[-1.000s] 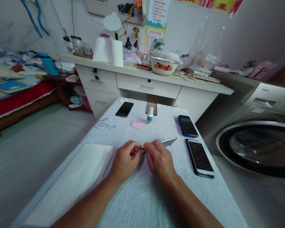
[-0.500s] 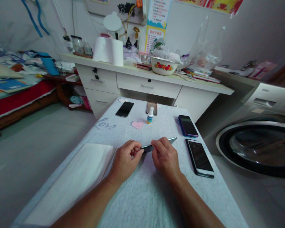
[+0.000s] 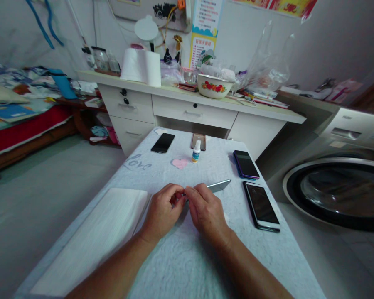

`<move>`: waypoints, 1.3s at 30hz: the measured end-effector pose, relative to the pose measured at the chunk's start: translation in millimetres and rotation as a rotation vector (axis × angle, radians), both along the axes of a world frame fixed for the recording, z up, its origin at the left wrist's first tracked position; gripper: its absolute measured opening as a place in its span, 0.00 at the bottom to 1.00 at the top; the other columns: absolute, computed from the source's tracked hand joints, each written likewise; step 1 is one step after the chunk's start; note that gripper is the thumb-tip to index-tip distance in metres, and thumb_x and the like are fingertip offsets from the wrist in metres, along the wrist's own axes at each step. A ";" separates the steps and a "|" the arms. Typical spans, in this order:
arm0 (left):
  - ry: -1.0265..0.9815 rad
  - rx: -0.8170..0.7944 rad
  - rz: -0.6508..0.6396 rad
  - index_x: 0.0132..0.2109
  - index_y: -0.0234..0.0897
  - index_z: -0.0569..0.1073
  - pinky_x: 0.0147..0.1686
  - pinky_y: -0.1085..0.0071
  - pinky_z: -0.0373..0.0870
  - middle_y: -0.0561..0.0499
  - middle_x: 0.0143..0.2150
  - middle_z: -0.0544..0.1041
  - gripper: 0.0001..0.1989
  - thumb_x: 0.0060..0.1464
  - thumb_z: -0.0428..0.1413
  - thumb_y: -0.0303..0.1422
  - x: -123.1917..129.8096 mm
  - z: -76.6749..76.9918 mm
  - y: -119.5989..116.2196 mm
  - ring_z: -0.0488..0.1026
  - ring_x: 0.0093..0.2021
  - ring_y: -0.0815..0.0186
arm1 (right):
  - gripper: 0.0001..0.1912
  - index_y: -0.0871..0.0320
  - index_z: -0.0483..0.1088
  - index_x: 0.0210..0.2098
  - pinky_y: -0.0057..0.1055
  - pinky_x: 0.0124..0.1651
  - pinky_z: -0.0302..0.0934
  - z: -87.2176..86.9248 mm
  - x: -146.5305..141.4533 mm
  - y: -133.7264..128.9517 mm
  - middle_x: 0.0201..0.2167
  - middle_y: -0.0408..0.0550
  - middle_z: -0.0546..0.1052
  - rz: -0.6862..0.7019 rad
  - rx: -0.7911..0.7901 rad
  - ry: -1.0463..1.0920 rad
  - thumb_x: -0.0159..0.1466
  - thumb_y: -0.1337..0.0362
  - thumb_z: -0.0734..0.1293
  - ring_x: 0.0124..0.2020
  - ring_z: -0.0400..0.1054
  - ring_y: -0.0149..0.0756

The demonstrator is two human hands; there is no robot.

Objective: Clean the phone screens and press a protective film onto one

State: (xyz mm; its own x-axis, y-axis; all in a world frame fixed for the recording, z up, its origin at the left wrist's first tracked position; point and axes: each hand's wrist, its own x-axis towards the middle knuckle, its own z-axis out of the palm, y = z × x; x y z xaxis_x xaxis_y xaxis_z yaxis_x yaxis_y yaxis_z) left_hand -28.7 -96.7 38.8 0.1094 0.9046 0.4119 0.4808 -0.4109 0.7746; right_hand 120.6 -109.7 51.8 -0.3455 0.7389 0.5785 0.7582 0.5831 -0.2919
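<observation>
A thin, slim phone (image 3: 220, 186) is held tilted above the tablecloth, its silvery edge pointing up and right. My left hand (image 3: 164, 207) is closed, with thumb and fingers pinching the phone's left end. My right hand (image 3: 207, 209) is closed too, its fingertips pressed on the phone close to the left fingertips. The right hand covers the middle of the phone, and whether something small is also in those fingers is hidden. Just beyond the hands a small white spray bottle (image 3: 196, 151) with a blue and yellow label stands upright.
On the table's right lie a purple-edged phone (image 3: 246, 165) and a white-framed phone (image 3: 263, 205). At the far side are a black phone (image 3: 163, 143) and a brownish phone case (image 3: 199, 141). A white pad of paper (image 3: 93, 236) lies left. A desk (image 3: 193, 109) stands behind.
My right hand has slid left along the phone to beside my left fingertips, uncovering more of the phone's right end. My left hand has stayed nearly still.
</observation>
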 end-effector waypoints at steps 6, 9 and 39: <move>0.012 0.003 -0.004 0.34 0.37 0.73 0.30 0.75 0.65 0.55 0.29 0.74 0.04 0.54 0.55 0.25 -0.4 0.2 0.6 0.70 0.29 0.70 | 0.12 0.56 0.72 0.42 0.27 0.37 0.63 0.9 0.7 0.1 0.33 0.48 0.72 -0.004 0.002 0.010 0.68 0.71 0.57 0.34 0.67 0.35; 0.018 0.003 -0.008 0.34 0.37 0.72 0.30 0.75 0.65 0.55 0.29 0.74 0.03 0.55 0.54 0.26 -0.3 -0.6 0.6 0.70 0.28 0.71 | 0.13 0.56 0.72 0.44 0.27 0.38 0.63 0.4 2.9 1.0 0.34 0.48 0.71 -0.011 0.003 0.022 0.67 0.72 0.58 0.35 0.67 0.35; 0.038 0.038 0.032 0.36 0.37 0.72 0.30 0.74 0.65 0.54 0.30 0.72 0.02 0.56 0.55 0.29 -6.9 -0.4 2.3 0.69 0.29 0.70 | 0.12 0.57 0.75 0.40 0.28 0.38 0.63 -0.5 45.3 14.7 0.33 0.47 0.71 -0.237 0.007 0.102 0.64 0.71 0.60 0.33 0.68 0.33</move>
State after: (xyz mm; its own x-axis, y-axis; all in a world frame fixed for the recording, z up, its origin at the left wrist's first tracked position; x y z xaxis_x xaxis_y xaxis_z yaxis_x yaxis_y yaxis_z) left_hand -35.6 -94.5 38.5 0.0968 0.8917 0.4421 0.5228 -0.4235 0.7398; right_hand 165.9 -95.0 51.4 -0.1025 0.7878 0.6074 0.8406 0.3950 -0.3705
